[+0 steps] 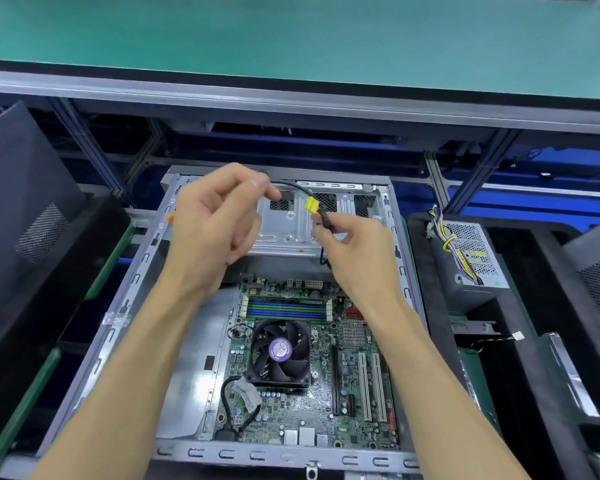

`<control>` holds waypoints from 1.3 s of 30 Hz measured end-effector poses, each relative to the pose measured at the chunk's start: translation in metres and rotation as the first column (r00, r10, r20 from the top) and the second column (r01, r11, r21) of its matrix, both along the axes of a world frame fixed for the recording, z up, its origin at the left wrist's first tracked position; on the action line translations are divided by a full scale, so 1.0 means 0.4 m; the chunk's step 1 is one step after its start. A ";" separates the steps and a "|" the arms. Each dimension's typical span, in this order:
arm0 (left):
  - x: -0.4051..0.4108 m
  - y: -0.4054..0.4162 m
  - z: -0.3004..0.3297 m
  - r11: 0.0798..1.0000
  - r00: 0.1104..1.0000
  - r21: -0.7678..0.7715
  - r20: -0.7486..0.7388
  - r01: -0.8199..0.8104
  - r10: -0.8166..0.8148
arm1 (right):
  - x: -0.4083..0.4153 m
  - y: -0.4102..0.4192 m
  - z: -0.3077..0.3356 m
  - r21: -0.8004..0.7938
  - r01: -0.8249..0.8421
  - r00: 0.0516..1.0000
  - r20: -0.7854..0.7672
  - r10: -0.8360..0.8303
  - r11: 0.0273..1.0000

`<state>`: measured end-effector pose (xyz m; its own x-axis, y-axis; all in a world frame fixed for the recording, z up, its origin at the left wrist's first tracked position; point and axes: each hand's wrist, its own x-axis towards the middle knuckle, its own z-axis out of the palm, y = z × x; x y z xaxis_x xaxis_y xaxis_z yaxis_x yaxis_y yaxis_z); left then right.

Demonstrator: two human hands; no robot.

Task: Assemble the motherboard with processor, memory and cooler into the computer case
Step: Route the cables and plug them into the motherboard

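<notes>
the open computer case lies flat, and the motherboard sits inside it, toward the right side. on the board, the cooler with its black fan stands near the middle, and the memory slots lie just beyond it. both hands are raised above the drive cage at the far end of the case. the left hand has its grip pinching a black cable between thumb and fingertips. the right hand has its grip pinching the same cable just below a yellow connector. a power supply rests to the right, outside the case.
</notes>
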<state>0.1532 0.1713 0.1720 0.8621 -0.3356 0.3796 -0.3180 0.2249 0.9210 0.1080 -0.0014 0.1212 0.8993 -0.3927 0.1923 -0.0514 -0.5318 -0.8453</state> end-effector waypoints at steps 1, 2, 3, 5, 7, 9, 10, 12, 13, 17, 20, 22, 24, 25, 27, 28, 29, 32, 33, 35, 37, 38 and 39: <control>-0.001 0.003 0.004 0.997 0.996 -0.031 -0.052 0.074 -0.076 | 0.001 -0.002 0.001 0.004 -0.002 1.000 -0.005 0.002 1.000; -0.003 0.004 0.006 0.987 0.983 -0.047 -0.092 0.153 -0.157 | 0.002 -0.003 0.000 0.002 -0.013 1.000 -0.008 0.013 1.000; -0.008 0.003 0.007 0.974 0.968 -0.046 -0.113 0.222 -0.226 | 0.002 -0.002 -0.002 -0.006 -0.027 1.000 -0.013 0.027 1.000; -0.019 -0.007 0.009 0.960 0.954 0.006 -0.114 0.280 -0.277 | 0.001 0.001 -0.006 -0.037 -0.052 0.998 -0.030 0.051 0.998; -0.027 -0.015 0.015 0.969 0.962 0.030 -0.130 0.244 -0.239 | 0.002 0.001 -0.008 -0.051 -0.064 0.996 -0.068 0.061 0.997; -0.021 -0.013 0.027 0.986 0.969 -0.041 -0.183 0.160 -0.165 | 0.004 -0.002 -0.007 -0.054 -0.057 0.994 -0.094 0.052 0.997; -0.013 -0.007 0.034 0.991 0.971 -0.087 -0.211 0.097 -0.113 | 0.004 -0.003 -0.006 -0.042 -0.046 0.994 -0.096 0.042 0.998; 0.009 0.011 0.044 0.987 0.964 -0.149 -0.266 -0.062 0.020 | 0.002 -0.007 -0.001 0.079 -0.016 0.996 -0.081 0.022 0.997; 0.020 0.020 0.046 0.978 0.951 -0.148 -0.294 -0.149 0.100 | 0.001 -0.008 0.003 0.175 0.007 0.998 -0.063 0.005 0.985; 0.048 0.043 0.029 0.914 0.863 -0.003 -0.331 -0.406 0.382 | -0.003 -0.023 0.025 0.445 0.106 0.991 0.024 -0.130 0.889; 0.055 0.049 0.012 0.904 0.848 0.069 -0.321 -0.422 0.421 | -0.006 -0.025 0.033 0.472 0.124 0.985 0.050 -0.167 0.873; 0.056 0.047 0.004 0.918 0.868 0.096 -0.300 -0.386 0.396 | -0.008 -0.024 0.033 0.464 0.124 0.984 0.055 -0.168 0.877; 0.056 0.043 -0.001 0.936 0.900 0.133 -0.257 -0.327 0.351 | -0.007 -0.025 0.032 0.476 0.126 0.983 0.057 -0.173 0.871; 0.056 0.040 -0.004 0.946 0.917 0.149 -0.242 -0.288 0.317 | -0.007 -0.026 0.031 0.480 0.126 0.983 0.060 -0.176 0.868; 0.052 0.033 -0.012 0.951 0.948 0.215 -0.183 -0.222 0.262 | -0.007 -0.026 0.029 0.475 0.126 0.982 0.065 -0.178 0.871; 0.050 0.030 -0.017 0.937 0.958 0.276 -0.125 -0.215 0.256 | -0.007 -0.026 0.028 0.467 0.126 0.982 0.064 -0.176 0.875; 0.047 0.028 -0.022 0.910 0.964 0.347 -0.056 -0.227 0.262 | -0.006 -0.024 0.026 0.452 0.129 0.983 0.056 -0.172 0.883; 0.043 0.021 -0.036 0.798 0.942 0.502 0.132 -0.332 0.309 | -0.001 -0.027 0.014 0.337 0.171 0.985 -0.025 -0.172 0.926; 0.042 0.021 -0.040 0.774 0.931 0.517 0.170 -0.364 0.324 | 0.002 -0.029 0.009 0.254 0.191 0.982 -0.060 -0.181 0.948; 0.040 0.023 -0.046 0.732 0.907 0.535 0.236 -0.422 0.350 | 0.008 -0.032 -0.001 0.038 0.190 0.977 -0.106 -0.185 0.981; 0.041 0.027 -0.051 0.681 0.879 0.557 0.304 -0.476 0.366 | 0.014 -0.029 -0.006 -0.110 0.157 0.975 -0.141 -0.171 0.982; 0.042 0.029 -0.055 0.656 0.866 0.565 0.337 -0.500 0.370 | 0.015 -0.027 -0.005 -0.144 0.150 0.969 -0.174 -0.174 0.978; 0.045 0.030 -0.059 0.630 0.853 0.575 0.363 -0.522 0.376 | 0.016 -0.024 -0.002 -0.165 0.151 0.961 -0.205 -0.184 0.975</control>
